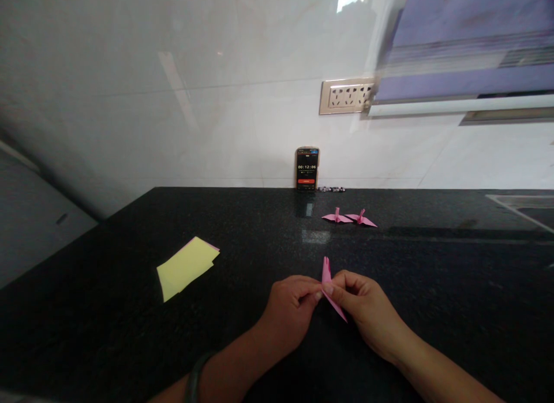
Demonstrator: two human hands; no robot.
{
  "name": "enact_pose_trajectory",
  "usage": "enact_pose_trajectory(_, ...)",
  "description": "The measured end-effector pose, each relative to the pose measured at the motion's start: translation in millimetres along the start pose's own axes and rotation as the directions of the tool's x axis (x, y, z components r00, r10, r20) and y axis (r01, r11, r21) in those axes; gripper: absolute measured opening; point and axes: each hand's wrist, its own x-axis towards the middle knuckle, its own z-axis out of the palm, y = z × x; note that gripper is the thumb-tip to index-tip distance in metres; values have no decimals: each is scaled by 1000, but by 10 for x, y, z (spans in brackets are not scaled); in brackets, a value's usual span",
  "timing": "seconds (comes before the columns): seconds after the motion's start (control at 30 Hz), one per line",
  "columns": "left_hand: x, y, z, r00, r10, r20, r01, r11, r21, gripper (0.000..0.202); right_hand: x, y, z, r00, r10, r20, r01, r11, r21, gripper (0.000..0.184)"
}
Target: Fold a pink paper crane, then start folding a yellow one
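Observation:
A narrow folded pink paper (326,270) is held between my two hands above the dark countertop. Its split upper end points away from me, and a pointed tip slants down to the right. My left hand (294,302) pinches its left edge with thumb and forefinger. From the other side, my right hand (357,296) grips it with the thumb on top. Farther back lie two finished-looking pink paper cranes, the left crane (337,217) and the right crane (362,218), with wings spread and almost touching.
Yellow paper sheets (188,268) lie in a loose stack at the left, a pink edge showing beneath. A phone (307,169) with a running-timer display leans against the tiled wall, a beaded strap (331,189) beside it. A socket panel (346,96) is on the wall.

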Motion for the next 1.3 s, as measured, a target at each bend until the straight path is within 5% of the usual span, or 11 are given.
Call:
enact_pose_trajectory(0.4,0,-14,10,1000,-24,-15,24,1000,-8,22,-4,-63,-29,993,13,116,-29,991,132,27)
enact_pose_trajectory(1.3,-9,-1,23,999,-43,-10,42,998,-48,20,16,-24,-59,996,-13,86,14,1000,-12,26)
